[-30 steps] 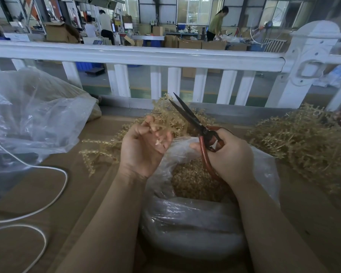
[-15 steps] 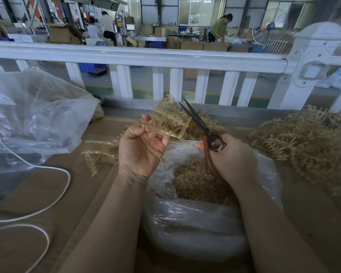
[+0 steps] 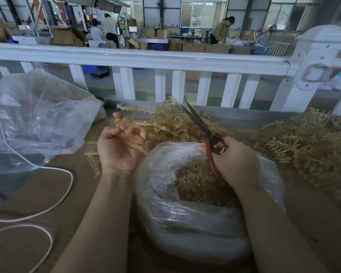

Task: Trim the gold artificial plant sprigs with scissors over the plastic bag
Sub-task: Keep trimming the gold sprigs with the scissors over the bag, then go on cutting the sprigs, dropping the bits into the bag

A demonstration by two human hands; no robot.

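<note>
Two clear bags are seen on the brown table [image 3: 37, 196]: a crumpled spare bag [image 3: 37, 123] at the left edge, with a white cord [image 3: 47, 205] looped below it, and the bag [image 3: 185, 223] at lower centre, its mouth open and filled with gold trimmings [image 3: 197, 182]. Left of centre, a blurred sprig [image 3: 132, 115] is pinched in the curled fingers of the left hand [image 3: 119, 146], palm turned up. More sprigs are heaped behind it in a pile [image 3: 173, 123]. Right of centre, red-handled scissors [image 3: 205, 131] are gripped by the right hand [image 3: 234, 162] over the bag's mouth, blades nearly closed and pointed to the upper left. At the right edge a second heap [image 3: 307, 146] is spread. A white railing [image 3: 146, 60] is set across the upper frame.
</note>
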